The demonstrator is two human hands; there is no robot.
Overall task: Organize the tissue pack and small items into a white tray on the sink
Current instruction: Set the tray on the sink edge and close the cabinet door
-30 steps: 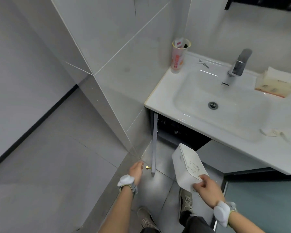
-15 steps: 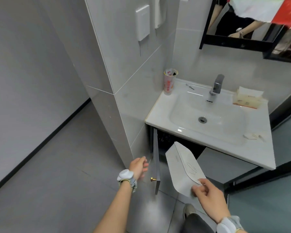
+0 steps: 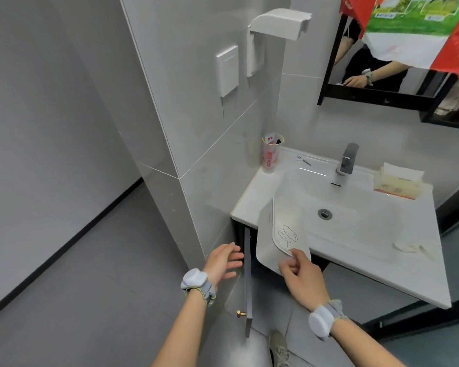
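**Right hand holding white tray at sink edge, left hand free**

Right hand [image 3: 301,276] pinches the lower corner of the white tray [image 3: 278,234], thumb on the top face, fingers curled under. Tray is tilted up, in the air, overlapping the front-left rim of the sink [image 3: 252,207]; can't tell if it touches the rim. A thin scribble-like mark sits on the tray's top face.

Left hand [image 3: 223,262] is spread, fingers apart, holding nothing, just beside the top of the cabinet door [image 3: 247,287]. Whether the fingertips touch the door edge is unclear.

Largest to smallest:
- Grey tiled wall and pillar left of the sink; grey floor below.
- Sink: white basin, drain [image 3: 324,213] in the middle, tap [image 3: 347,158] at the back.
- Mirror [image 3: 376,62] top right, black frame, upper part covered by a red/green printed sheet.
- Cabinet door under the sink stands open, edge-on to the camera, small brass knob [image 3: 240,313] near its bottom.
- Paper holder [image 3: 276,25] and wall switch [image 3: 227,71] on the pillar face.
- Tissue pack [image 3: 398,182] on the back-right corner of the sink, one sheet sticking up.
- Paper cup [image 3: 271,154] on the back-left corner, against the pillar, something dark inside.
- Small white items [image 3: 411,247] on the front-right rim, well apart from the tray; too blurred to identify.
- Thin dark item [image 3: 304,160] between cup and tap, probably a hair clip.

Both wrists wear white band devices.
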